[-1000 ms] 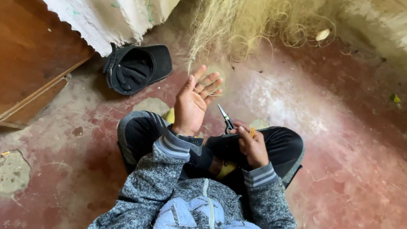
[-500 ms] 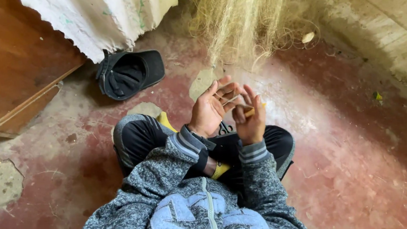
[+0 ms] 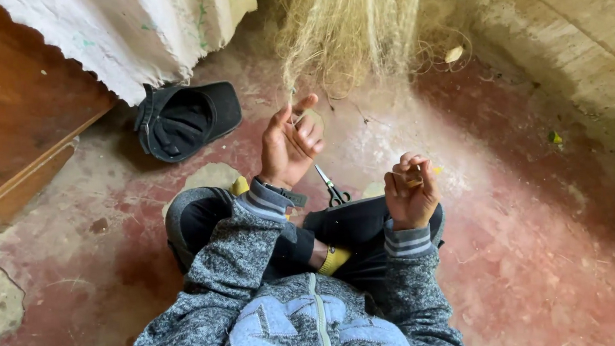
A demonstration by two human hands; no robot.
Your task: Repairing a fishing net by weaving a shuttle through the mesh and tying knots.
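Now the two hands are apart; half a second ago they were touching. The right hand pinches a small yellowish netting tool just above the lap. The left hand is half open, fingers curled, up near the hanging fishing net. Scissors lie on the leg between them. A black cap sits on the red floor.

left hand: raised at 11 o'clock, palm toward the camera, thumb and index extended, other fingers curled | right hand: at 2 o'clock, lower, fingers curled into a pinch | both forearms bent upward, sleeves grey
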